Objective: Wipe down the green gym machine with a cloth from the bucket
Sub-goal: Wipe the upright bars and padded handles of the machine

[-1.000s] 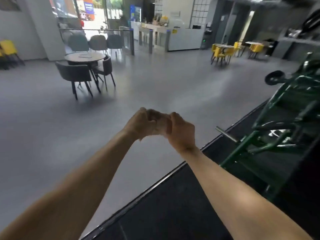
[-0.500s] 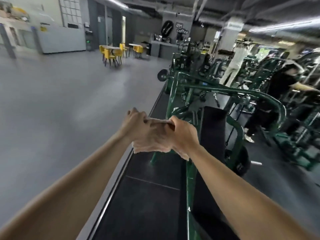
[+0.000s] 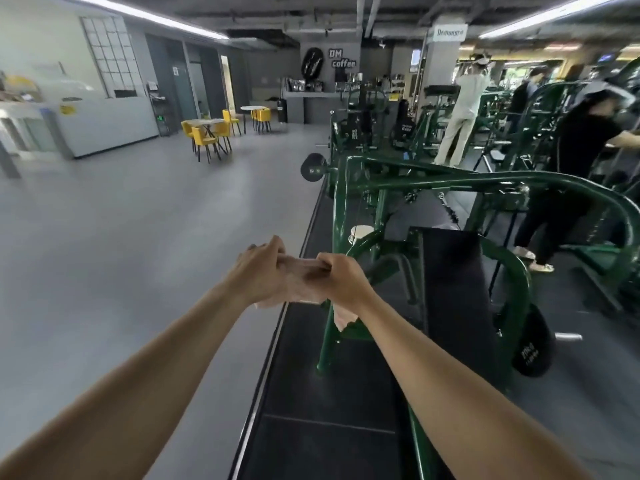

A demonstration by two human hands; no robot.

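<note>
A pale pinkish cloth [image 3: 300,278] is stretched between my two hands at chest height. My left hand [image 3: 258,268] grips its left end, and my right hand [image 3: 341,277] grips its right end, with a corner of cloth hanging below the right wrist. The green gym machine [image 3: 450,180] stands just ahead and to the right, its green tube frame curving around a black padded bench [image 3: 453,282]. My hands are in front of the machine's near left upright, apart from it. No bucket is in view.
A black weight plate [image 3: 531,344] hangs on the machine's right side. A paper cup [image 3: 360,233] sits on the frame. Black rubber matting [image 3: 311,393] lies under the machine, grey floor to the left. Two people [image 3: 568,157] stand among green machines at right. Yellow chairs [image 3: 207,136] stand far back.
My view swung right from the open lobby floor to the green machine, which is now closer. My hands have drawn slightly apart, spreading the cloth between them.
</note>
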